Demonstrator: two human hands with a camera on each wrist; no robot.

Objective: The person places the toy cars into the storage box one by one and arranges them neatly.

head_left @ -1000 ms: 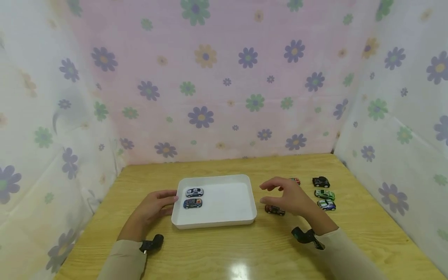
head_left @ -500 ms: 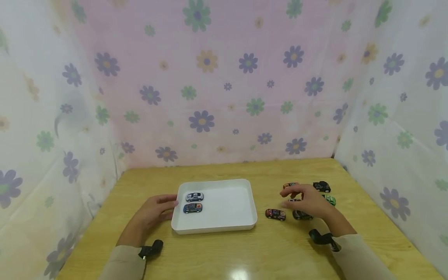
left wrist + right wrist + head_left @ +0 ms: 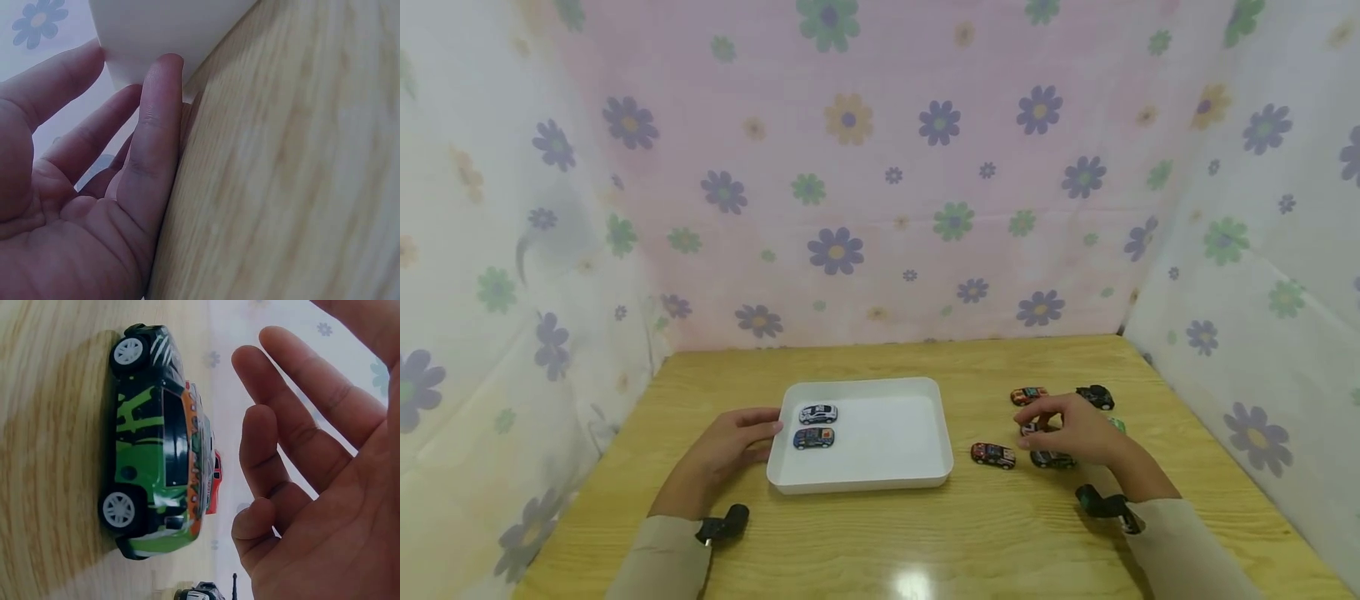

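My left hand [image 3: 730, 446] rests at the left side of a shallow white tray [image 3: 895, 482], its fingertips against the outer wall [image 3: 150, 31] in the left wrist view. Inside the tray stand a white toy car [image 3: 817, 414] and a blue toy car [image 3: 814, 437]. Over the loose toy cars on the right hovers my right hand [image 3: 1078, 429], thumb and forefinger parted around a partly hidden white toy car [image 3: 1028, 429]. Below the palm is a dark green toy car [image 3: 147, 444], with a gap to the fingers in the right wrist view.
A red toy car [image 3: 993, 455] stands between tray and right hand. Behind the hand are an orange toy car [image 3: 1028, 395] and a black toy car [image 3: 1096, 397]; a bright green one [image 3: 1117, 424] is mostly hidden. Flowered cloth [image 3: 887, 167] walls the wooden table [image 3: 850, 542].
My right hand has moved right, away from the tray side and past the red car, to above the white toy car. The left hand has stayed at the tray.
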